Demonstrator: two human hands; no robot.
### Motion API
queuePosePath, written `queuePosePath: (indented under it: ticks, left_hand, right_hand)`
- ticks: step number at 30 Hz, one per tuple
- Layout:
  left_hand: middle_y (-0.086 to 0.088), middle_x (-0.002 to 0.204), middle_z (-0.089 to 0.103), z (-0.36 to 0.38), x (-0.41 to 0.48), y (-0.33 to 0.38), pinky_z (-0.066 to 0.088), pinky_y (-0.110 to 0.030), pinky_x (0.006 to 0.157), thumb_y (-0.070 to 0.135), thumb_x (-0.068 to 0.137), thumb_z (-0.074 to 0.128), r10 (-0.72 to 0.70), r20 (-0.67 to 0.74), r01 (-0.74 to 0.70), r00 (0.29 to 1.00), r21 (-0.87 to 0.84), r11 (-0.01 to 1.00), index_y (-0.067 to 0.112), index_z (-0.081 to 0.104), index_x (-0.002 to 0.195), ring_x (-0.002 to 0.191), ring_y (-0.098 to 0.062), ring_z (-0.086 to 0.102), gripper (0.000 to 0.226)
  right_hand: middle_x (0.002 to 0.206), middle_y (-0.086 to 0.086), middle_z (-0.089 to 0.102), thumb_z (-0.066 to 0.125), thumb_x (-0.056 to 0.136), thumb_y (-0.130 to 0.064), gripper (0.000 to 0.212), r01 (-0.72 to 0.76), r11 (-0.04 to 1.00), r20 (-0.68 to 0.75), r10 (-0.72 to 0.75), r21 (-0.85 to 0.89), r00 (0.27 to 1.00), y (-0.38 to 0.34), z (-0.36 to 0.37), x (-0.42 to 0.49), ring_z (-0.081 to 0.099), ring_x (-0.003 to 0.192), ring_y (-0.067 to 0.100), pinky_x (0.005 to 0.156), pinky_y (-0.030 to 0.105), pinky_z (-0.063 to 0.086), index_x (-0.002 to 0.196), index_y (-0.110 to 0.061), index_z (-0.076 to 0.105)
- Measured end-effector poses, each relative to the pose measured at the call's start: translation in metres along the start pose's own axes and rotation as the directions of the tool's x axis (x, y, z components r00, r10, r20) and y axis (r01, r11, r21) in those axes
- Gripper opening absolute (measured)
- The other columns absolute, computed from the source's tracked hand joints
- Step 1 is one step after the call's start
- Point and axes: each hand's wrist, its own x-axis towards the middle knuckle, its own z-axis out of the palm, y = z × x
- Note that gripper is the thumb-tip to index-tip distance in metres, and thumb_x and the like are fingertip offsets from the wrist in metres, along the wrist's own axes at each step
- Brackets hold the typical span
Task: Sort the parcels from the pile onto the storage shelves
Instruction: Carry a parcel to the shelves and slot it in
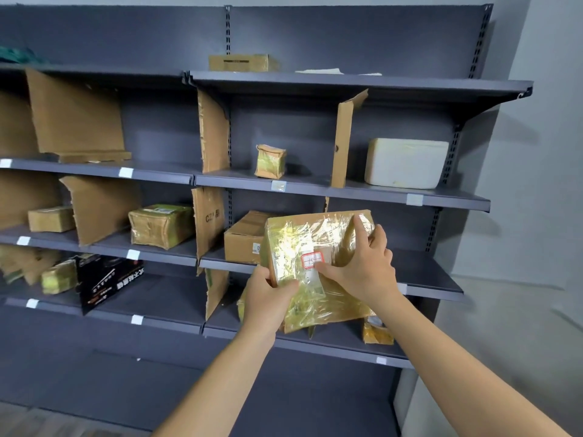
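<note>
I hold a cardboard parcel (pixel 315 247) wrapped in shiny yellow tape, with a red-framed label on its front, up in front of the grey storage shelves (pixel 419 272). My left hand (pixel 268 298) grips its lower left corner. My right hand (pixel 362 260) holds its right side, thumb near the label and fingers curled over the upper right edge. The parcel hangs tilted before the third shelf from the top, right of a plain brown box (pixel 243 238) that stands on that shelf.
Cardboard dividers (pixel 213 134) split the shelves into bays. A small taped parcel (pixel 270 161) and a white foam box (pixel 405 162) sit one shelf up. Taped parcels (pixel 161 225) and a black box (pixel 107 279) lie to the left. A small parcel (pixel 377 334) sits below.
</note>
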Motion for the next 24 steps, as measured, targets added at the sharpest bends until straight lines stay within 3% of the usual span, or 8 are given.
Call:
queuePosePath:
  ticks: [13,24]
  left_hand:
    - [-0.001,0.075,0.040,0.001,-0.055,-0.022,0.035,-0.030,0.054,0.014,0.085,0.068,-0.027,-0.095,0.036,0.995,0.095,0.995,0.013,0.043,0.085,0.062,-0.016,0.040,0.025]
    - [-0.010,0.092,0.052,-0.070,-0.058,-0.025,0.041,-0.029,0.057,0.015,0.084,0.067,-0.057,-0.185,0.070,0.981,0.064,0.995,0.009,0.051,0.096,0.072,-0.018,0.052,0.021]
  right_hand:
    - [0.164,0.008,-0.005,0.069,0.069,-0.074,0.119,0.009,0.993,0.145,-0.026,0.114,0.989,0.024,0.005,-0.047,0.019,0.145,0.041,0.109,0.055,0.033,0.156,-0.034,-0.002]
    - [0.164,0.007,-0.005,0.071,0.068,-0.073,0.120,0.105,0.979,0.206,-0.141,0.176,0.968,-0.042,0.031,-0.058,0.017,0.145,0.043,0.110,0.055,0.033,0.156,-0.035,-0.002]
